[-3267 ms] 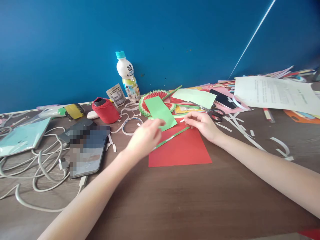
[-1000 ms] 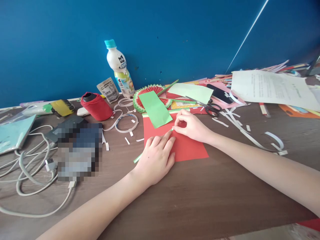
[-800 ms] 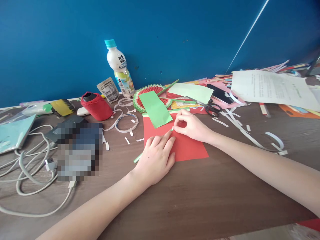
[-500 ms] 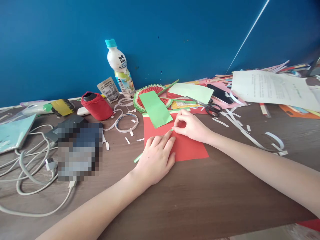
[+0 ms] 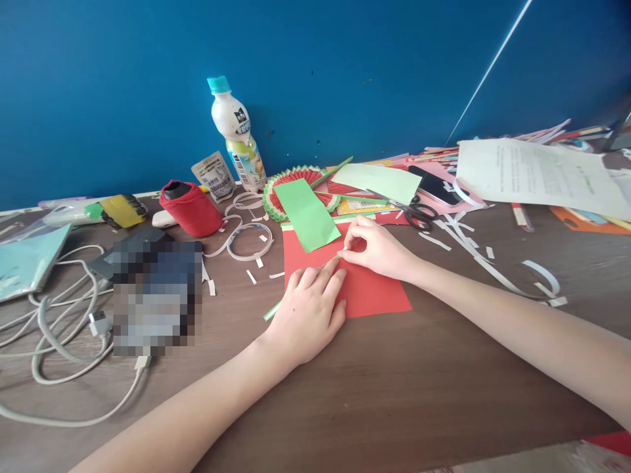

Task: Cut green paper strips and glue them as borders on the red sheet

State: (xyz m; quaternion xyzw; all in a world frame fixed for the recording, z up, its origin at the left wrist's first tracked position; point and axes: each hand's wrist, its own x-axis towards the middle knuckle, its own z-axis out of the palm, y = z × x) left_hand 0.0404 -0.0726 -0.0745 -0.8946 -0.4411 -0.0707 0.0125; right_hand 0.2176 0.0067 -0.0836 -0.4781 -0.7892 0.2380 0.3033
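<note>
Strip [image 5: 271,311]: left fingers [image 5: 335,284] flat; right fingers [image 5: 351,255] pinch end.

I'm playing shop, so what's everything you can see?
wall: 1, blue, back
table: 1, brown, underneath
bottle: 1, white, by wall
pouch: 1, grey, beside bottle
bundle: 1, red, beside pouch
rings: several, white, beside bundle
red sheet: 1, red, centre
strip: 1, green, centre
green sheet: 1, green, centre
fan: 1, red-green, back
pale sheet: 1, mint, back
scissors: 1, black, right
phone: 1, black, beside scissors
page: 1, white, right
scraps: many, white, scattered
cables: several, white, left
blurred thing: 1, dark, left
packet: 1, teal, left
left hand: 1, bare, on red sheet
right hand: 1, bare, at strip's end
</note>
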